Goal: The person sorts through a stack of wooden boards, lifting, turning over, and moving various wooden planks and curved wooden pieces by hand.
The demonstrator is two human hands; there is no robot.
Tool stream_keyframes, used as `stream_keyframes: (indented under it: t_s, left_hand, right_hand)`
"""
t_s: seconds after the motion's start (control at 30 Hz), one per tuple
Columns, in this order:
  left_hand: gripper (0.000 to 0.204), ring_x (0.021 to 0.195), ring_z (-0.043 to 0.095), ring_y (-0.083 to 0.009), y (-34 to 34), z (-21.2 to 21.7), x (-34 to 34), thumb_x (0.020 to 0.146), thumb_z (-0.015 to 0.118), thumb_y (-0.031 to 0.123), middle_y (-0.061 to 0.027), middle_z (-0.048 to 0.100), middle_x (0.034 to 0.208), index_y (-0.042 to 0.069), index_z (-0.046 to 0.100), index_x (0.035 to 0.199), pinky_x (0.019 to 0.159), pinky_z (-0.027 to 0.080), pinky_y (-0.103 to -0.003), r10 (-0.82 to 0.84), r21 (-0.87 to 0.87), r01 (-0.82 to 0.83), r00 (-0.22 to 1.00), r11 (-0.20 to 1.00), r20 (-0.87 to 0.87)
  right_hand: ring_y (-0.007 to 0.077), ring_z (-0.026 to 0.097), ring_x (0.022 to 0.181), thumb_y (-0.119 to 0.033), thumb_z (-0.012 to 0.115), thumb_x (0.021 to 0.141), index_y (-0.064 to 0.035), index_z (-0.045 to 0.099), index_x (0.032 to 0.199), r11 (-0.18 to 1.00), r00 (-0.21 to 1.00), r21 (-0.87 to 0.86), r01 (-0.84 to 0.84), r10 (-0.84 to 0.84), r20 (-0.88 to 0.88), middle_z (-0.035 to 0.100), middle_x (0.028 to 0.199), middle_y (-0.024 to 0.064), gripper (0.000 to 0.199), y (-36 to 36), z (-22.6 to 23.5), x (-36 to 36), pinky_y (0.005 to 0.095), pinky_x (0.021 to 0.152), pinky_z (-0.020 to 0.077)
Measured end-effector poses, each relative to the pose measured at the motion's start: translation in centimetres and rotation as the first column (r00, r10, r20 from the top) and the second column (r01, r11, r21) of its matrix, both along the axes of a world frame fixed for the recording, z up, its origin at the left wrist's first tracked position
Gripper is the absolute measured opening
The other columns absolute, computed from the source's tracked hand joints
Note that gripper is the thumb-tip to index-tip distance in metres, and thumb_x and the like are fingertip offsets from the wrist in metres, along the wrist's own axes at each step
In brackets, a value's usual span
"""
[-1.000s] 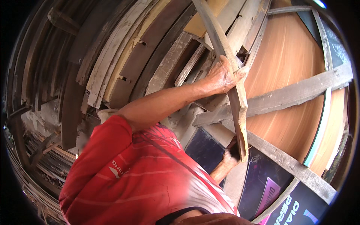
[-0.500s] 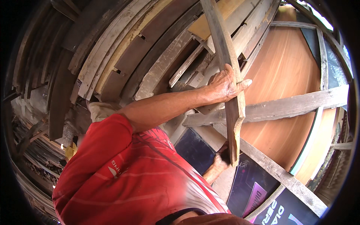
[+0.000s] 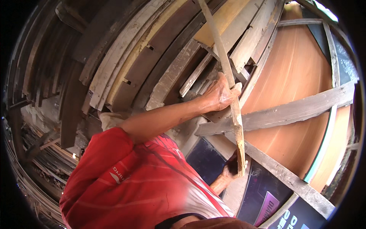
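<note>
Plainly, left hand (image 3: pixel 221 95) grips plank (image 3: pixel 235 114) — red shirt (image 3: pixel 148 191) bears lettering (image 3: pixel 118 171).

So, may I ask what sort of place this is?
Probably a timber store or a carpentry workshop: many long boards are ranged side by side, a large wood-grain panel shows at right, and the left hand grips a long wooden strip.

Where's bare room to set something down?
Barest: the wood-grain panel, between the packed boards and the grey crossbeam, and below it, above the diagonal beam. Can't tell if level. Crowded: among those boards, and around the wooden bar, left hand gripping it, right hand at its lower end.
</note>
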State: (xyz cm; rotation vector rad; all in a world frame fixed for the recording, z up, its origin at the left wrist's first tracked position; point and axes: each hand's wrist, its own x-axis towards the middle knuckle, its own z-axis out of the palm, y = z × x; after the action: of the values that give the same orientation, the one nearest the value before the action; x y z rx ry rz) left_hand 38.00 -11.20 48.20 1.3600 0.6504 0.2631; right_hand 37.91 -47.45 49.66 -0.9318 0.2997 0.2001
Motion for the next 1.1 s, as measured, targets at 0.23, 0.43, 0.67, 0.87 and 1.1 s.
stream_keyframes:
  t_s: [0.23, 0.43, 0.67, 0.87, 1.1]
  left_hand:
    - [0.046, 0.094, 0.067, -0.0282, -0.7, -2.1, -1.7, 0.091, 0.059, 0.024, -0.022, 0.067, 0.106, -0.015, 0.058, 0.115, 0.085, 0.052, -0.037, 0.091, -0.142, -0.059, 0.968, 0.988, 0.235]
    - [0.043, 0.098, 0.066, -0.0233, -2.3, -4.5, -3.8, 0.093, 0.059, 0.021, -0.0159, 0.066, 0.112, -0.01, 0.056, 0.124, 0.085, 0.054, -0.036, 0.147, -0.5, -0.099, 0.987, 0.86, 0.057]
    - [0.046, 0.11, 0.063, -0.0291, -2.2, -4.7, -3.9, 0.098, 0.057, 0.02, -0.0214, 0.061, 0.12, -0.012, 0.045, 0.13, 0.096, 0.054, -0.04, 0.242, -0.658, -0.142, 0.968, 0.74, 0.063]
    - [0.049, 0.119, 0.058, -0.0313, -1.5, -2.6, -6.7, 0.101, 0.052, 0.021, -0.0229, 0.053, 0.131, -0.01, 0.038, 0.137, 0.105, 0.049, -0.042, 0.138, -0.689, 0.006, 0.978, 0.724, 0.154]
    - [0.051, 0.122, 0.057, -0.0297, -8.1, 2.7, -10.7, 0.099, 0.053, 0.023, -0.0191, 0.054, 0.133, -0.007, 0.039, 0.138, 0.105, 0.047, -0.044, 0.178, -0.739, 0.009, 0.968, 0.674, 0.175]
  right_hand:
    - [0.0282, 0.056, 0.122, -0.036, 0.04, 0.104, 0.0031, 0.052, 0.13, 0.546, 0.932, -0.827, 0.131, 0.216, 0.29, 0.059, 0.13, 0.0182, 0.048, -1.7, -1.9, -0.9, 0.0436, 0.111, 0.0382]
    - [0.0311, 0.06, 0.112, -0.038, 0.048, 0.101, -0.0002, 0.057, 0.123, 0.054, 0.713, -0.896, 0.442, 0.584, 0.387, 0.064, 0.12, 0.0139, 0.045, -1.4, -2.4, -1.7, 0.05, 0.113, 0.0336]
    - [0.0215, 0.058, 0.116, -0.043, 0.034, 0.106, -0.0019, 0.049, 0.134, 0.987, 0.995, -0.143, -0.078, 0.086, 0.052, 0.058, 0.129, 0.01, 0.052, -1.5, -0.4, -2.6, 0.0379, 0.104, 0.0448]
    - [0.0271, 0.06, 0.111, -0.043, 0.039, 0.105, 0.0004, 0.054, 0.128, 0.984, 0.992, -0.176, 0.024, -0.001, 0.13, 0.06, 0.123, 0.0141, 0.051, 0.5, 0.8, -5.7, 0.0388, 0.098, 0.0463]
    - [0.0253, 0.064, 0.104, -0.024, 0.07, 0.09, -0.0007, 0.066, 0.113, 0.554, 0.837, -0.775, 0.304, 0.233, 0.495, 0.069, 0.11, 0.012, 0.033, 1.2, -5.5, -8.3, 0.0412, 0.092, 0.0502]
